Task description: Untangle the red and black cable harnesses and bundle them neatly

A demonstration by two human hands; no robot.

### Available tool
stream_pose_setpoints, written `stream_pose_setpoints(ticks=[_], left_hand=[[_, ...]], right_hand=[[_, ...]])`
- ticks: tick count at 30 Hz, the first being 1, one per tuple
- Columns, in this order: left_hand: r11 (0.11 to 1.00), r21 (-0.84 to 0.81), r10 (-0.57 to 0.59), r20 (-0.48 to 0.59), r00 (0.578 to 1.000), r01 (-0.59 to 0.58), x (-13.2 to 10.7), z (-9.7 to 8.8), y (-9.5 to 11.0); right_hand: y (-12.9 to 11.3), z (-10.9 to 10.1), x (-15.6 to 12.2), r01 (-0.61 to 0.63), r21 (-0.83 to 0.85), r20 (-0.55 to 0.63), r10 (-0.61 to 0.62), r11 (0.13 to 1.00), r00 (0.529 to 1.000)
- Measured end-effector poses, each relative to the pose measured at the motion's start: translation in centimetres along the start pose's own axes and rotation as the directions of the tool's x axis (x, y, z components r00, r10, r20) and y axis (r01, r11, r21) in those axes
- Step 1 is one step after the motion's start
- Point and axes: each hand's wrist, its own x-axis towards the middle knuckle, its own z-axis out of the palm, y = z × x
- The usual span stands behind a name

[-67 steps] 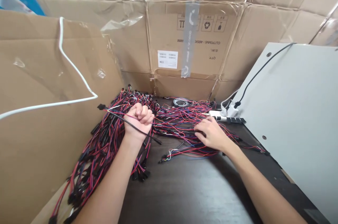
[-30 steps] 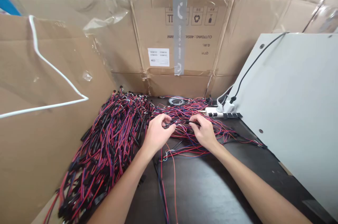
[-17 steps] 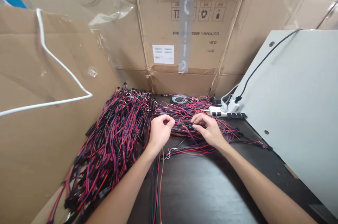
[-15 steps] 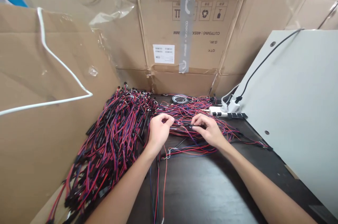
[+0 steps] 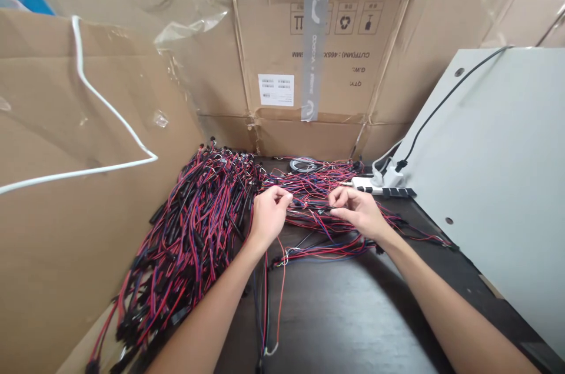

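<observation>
My left hand (image 5: pixel 271 212) is closed in a pinch on a wire harness (image 5: pixel 311 206) of thin dark, red and blue wires. My right hand (image 5: pixel 356 208) pinches the same harness a short way to the right. The stretch between my fingertips runs roughly level above the other wires. Below my left hand, several loose wires (image 5: pixel 282 297) hang down toward the front, with a white end near the bottom. Just under the held harness lies a bundle of red and blue wires (image 5: pixel 329 249) on the dark table (image 5: pixel 335 315).
A large heap of red, blue and black wire harnesses (image 5: pixel 194 239) lies to the left. More wires (image 5: pixel 304 183) spread behind my hands. A white power strip (image 5: pixel 368 186) sits back right beside a grey panel (image 5: pixel 498 174). Cardboard (image 5: pixel 273 27) stands behind, with a bent white cable (image 5: pixel 110 106) at left.
My right hand has slid slightly right along the harness, widening the gap between my hands. The loose wire ends below my left hand have shifted. The whole view has moved slightly.
</observation>
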Motion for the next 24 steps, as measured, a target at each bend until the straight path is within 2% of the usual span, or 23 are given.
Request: stream_pose_setpoints(ticks=[4,8,12,14,18,21,24], left_hand=[[0.984,0.113,0.139,0.014,0.990,-0.139,-0.2,0.1,-0.1],[0.855,0.362,0.375,0.065,0.925,-0.372,-1.9,1.0,0.9],[0.712,0.560,0.452,0.098,0.887,-0.424,-4.0,2.5,2.2],[0.655,0.600,0.488,0.129,0.864,-0.459,-4.7,3.2,2.4],[0.617,0.604,0.518,0.172,0.838,-0.505,-5.6,4.2,2.4],[0.622,0.567,0.553,0.170,0.815,-0.540,-6.1,4.1,2.7],[0.658,0.521,0.613,0.050,0.789,-0.544,-6.0,3.3,3.2]], right_hand=[[0.5,0.3,-0.2,0.046,-0.210,0.027,-0.042,0.977,0.999],[1.1,2.6,-0.7,0.193,-0.451,0.131,-0.150,0.872,0.980],[1.1,4.7,-0.8,0.108,-0.608,0.035,-0.110,0.786,0.993],[0.7,5.1,-0.7,0.068,-0.586,0.027,-0.064,0.807,0.998],[-0.2,4.7,-0.4,0.044,-0.381,0.049,-0.028,0.924,0.998],[-0.1,3.9,-0.1,-0.029,-0.216,-0.132,0.001,0.976,0.991],[0.5,3.3,0.0,-0.117,-0.029,-0.282,0.104,0.993,0.954]])
